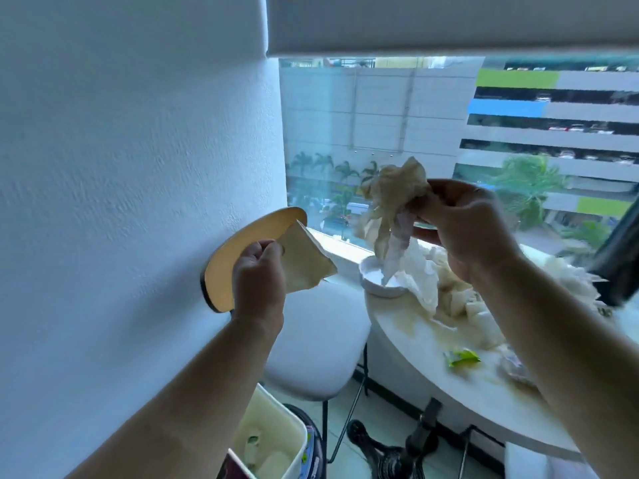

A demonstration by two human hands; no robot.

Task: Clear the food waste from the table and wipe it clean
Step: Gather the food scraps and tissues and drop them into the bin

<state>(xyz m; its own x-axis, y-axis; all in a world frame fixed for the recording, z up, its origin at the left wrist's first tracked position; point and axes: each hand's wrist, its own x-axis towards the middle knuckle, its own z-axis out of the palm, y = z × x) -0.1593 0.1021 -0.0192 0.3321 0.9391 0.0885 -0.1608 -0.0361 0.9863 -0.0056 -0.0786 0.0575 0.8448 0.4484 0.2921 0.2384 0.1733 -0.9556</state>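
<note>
Both arms are raised in front of the window, forearms bare. The left hand (257, 281) is held up near the wall, back toward the camera, fingers curled, thumb and fingertips pinching the corner of a folded tan napkin (306, 262) that sticks out flat to its right. The right hand (466, 233) is higher and well apart from it, above the far edge of the table (415, 354), fingers bunched round a crumpled wad (390, 205) of tissue.

The wad is stained yellow-brown, with limp strips hanging down, the lowest reaching into a white bowl (378, 286) at the table's edge. Just beside the bowl lies a pile (425, 274) of more crumpled white tissue. The round white table-top carries brown smears and a small green wrapper (463, 357) nearer the camera.

Below the left arm stands a white bin (276, 413) with scraps inside, cut off by the frame's bottom edge. A white chair (318, 337) sits between bin and table; the tan disc (238, 247) behind the left hand is partly covered by it. The right forearm hides much of the table's near side, and a dark thing at the right edge is too blurred to name.
</note>
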